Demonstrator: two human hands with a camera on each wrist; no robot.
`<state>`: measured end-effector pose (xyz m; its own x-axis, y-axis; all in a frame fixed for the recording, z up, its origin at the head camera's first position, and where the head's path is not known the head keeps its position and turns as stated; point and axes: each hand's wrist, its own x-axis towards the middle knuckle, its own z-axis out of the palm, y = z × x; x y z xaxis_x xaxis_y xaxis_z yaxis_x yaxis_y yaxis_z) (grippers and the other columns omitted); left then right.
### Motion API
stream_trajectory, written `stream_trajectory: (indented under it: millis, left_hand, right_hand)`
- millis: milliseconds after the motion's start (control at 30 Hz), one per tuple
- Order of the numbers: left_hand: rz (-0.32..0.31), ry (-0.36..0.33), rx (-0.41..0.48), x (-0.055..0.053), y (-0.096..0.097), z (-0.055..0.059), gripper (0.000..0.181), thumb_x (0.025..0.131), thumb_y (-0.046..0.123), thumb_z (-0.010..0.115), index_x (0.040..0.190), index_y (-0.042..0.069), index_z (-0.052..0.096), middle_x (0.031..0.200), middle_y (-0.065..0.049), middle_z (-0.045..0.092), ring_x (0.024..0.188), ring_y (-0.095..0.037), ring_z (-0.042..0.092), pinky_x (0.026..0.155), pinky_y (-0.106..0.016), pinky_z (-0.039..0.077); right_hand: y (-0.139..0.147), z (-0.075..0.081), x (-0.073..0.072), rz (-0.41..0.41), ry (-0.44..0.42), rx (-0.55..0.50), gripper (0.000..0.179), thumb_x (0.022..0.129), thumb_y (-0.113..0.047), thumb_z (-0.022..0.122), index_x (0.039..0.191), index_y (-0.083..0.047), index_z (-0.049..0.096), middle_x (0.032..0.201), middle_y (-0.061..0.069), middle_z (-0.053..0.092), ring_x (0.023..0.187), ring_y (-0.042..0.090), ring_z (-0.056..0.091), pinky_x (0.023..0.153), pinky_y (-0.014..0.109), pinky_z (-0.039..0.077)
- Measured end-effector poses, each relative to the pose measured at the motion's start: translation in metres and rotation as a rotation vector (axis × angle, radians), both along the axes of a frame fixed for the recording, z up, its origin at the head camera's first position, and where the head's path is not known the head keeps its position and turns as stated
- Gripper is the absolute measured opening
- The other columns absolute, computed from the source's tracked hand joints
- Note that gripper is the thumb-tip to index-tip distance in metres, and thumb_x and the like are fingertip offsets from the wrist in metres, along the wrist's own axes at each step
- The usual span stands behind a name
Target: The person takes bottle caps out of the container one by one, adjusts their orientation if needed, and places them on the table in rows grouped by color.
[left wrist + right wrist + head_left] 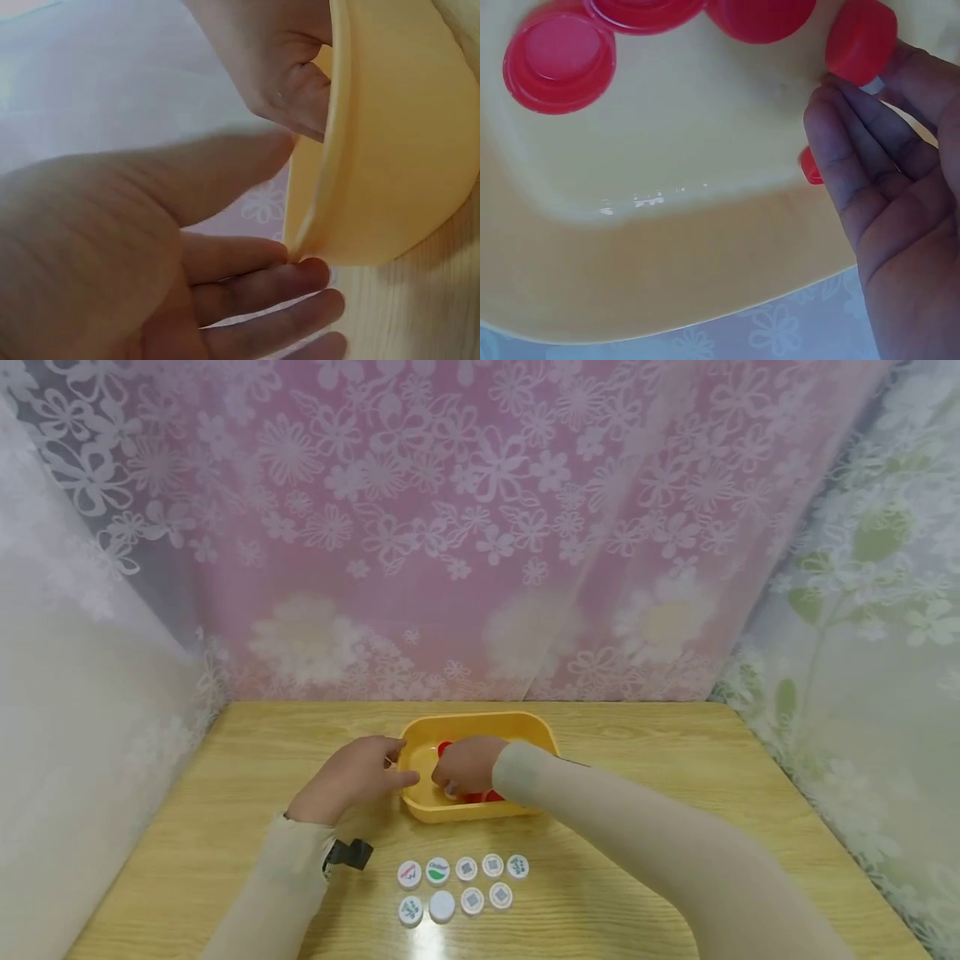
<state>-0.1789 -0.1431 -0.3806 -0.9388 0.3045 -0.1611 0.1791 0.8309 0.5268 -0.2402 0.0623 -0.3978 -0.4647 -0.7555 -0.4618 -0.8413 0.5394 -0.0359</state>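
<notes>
My right hand (468, 764) reaches down into a yellow plastic basin (480, 813). Its thumb and fingertips pinch a small white bottle cap (874, 85), mostly hidden behind a red bottle cap (861, 43). More red bottle caps (559, 64) lie on the basin's floor, one of them small (811, 166) and beside the fingers. At the basin's left end is my left hand (356, 774), its fingers spread and nearly straight. The thumb reaches over the rim, and a fingertip touches the rim in the left wrist view.
In front of the basin, several white bottle caps (442, 907) lie in two rows on the wooden table (615, 852), some with printed tops. Floral curtains (480, 568) hang behind the table and at both sides. A black strap (349, 854) is on the left wrist.
</notes>
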Motion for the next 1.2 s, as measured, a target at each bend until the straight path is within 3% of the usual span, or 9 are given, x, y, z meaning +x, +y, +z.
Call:
stream_trajectory:
  millis: [133,300,500,633,767,900,1033,1200]
  left_hand:
    - [-0.006,-0.049,0.011,0.006,0.0,0.0,0.094,0.082,0.047,0.087,0.155,0.004,0.046,0.148,-0.015,0.055,0.133,-0.033,0.055,0.112,-0.054,0.044]
    - [-0.008,-0.059,-0.004,0.009,0.003,0.0,0.103,0.078,0.047,0.09,0.158,0.003,0.041,0.154,-0.018,0.048,0.138,-0.035,0.05,0.115,-0.055,0.04]
    - [0.004,-0.061,-0.019,0.01,0.007,0.001,0.103,0.079,0.046,0.09,0.159,0.004,0.039,0.155,-0.019,0.047,0.136,-0.034,0.052,0.114,-0.055,0.041]
    - [0.012,-0.077,-0.038,0.01,0.008,0.004,0.105,0.078,0.047,0.09,0.159,0.004,0.038,0.153,-0.019,0.048,0.134,-0.034,0.053,0.114,-0.055,0.042]
    - [0.019,-0.082,-0.053,0.01,0.008,0.005,0.106,0.078,0.047,0.09,0.159,0.003,0.037,0.153,-0.019,0.048,0.133,-0.034,0.054,0.113,-0.055,0.043]
    - [0.016,-0.072,-0.056,0.01,0.007,0.003,0.106,0.079,0.047,0.089,0.16,0.002,0.036,0.153,-0.02,0.048,0.132,-0.035,0.054,0.113,-0.055,0.043]
    - [0.012,-0.071,-0.046,0.009,0.007,0.002,0.107,0.079,0.046,0.089,0.16,0.002,0.036,0.153,-0.02,0.047,0.132,-0.034,0.054,0.113,-0.055,0.043]
    - [0.01,-0.081,-0.034,0.01,0.009,0.004,0.106,0.079,0.044,0.089,0.159,0.0,0.035,0.153,-0.021,0.046,0.133,-0.034,0.053,0.113,-0.055,0.042]
  right_hand:
    - [-0.005,-0.002,0.002,-0.018,0.0,0.014,0.009,0.101,-0.03,0.068,0.106,-0.023,0.07,0.089,-0.01,0.065,0.083,0.015,0.061,0.091,0.03,0.054]
    - [-0.003,0.01,0.007,-0.021,0.035,0.015,0.013,0.104,-0.029,0.065,0.113,-0.02,0.066,0.087,-0.008,0.064,0.08,0.014,0.061,0.09,0.03,0.056]
    - [0.025,0.054,0.022,-0.117,0.045,-0.276,0.013,0.095,-0.02,0.07,0.098,-0.019,0.057,0.081,-0.004,0.059,0.071,0.013,0.055,0.07,0.026,0.051]
    - [0.056,0.07,0.052,-0.062,0.08,-0.429,0.019,0.092,-0.018,0.071,0.09,-0.023,0.053,0.083,-0.009,0.057,0.074,0.009,0.051,0.069,0.024,0.047]
    - [0.085,0.063,0.09,-0.019,0.071,-0.58,0.019,0.088,-0.016,0.068,0.091,-0.025,0.052,0.083,-0.012,0.05,0.076,0.007,0.047,0.07,0.023,0.043]
    - [0.11,0.043,0.121,-0.051,0.046,-0.692,0.018,0.086,-0.017,0.067,0.095,-0.025,0.053,0.084,-0.011,0.049,0.077,0.006,0.046,0.07,0.021,0.042]
    - [0.127,0.02,0.142,-0.088,0.019,-0.71,0.016,0.09,-0.019,0.069,0.099,-0.026,0.059,0.09,-0.015,0.053,0.08,0.005,0.051,0.074,0.017,0.047]
    - [0.138,-0.001,0.157,-0.115,-0.05,-0.701,0.023,0.09,-0.014,0.075,0.11,-0.019,0.065,0.103,-0.017,0.061,0.086,0.004,0.058,0.08,0.017,0.052]
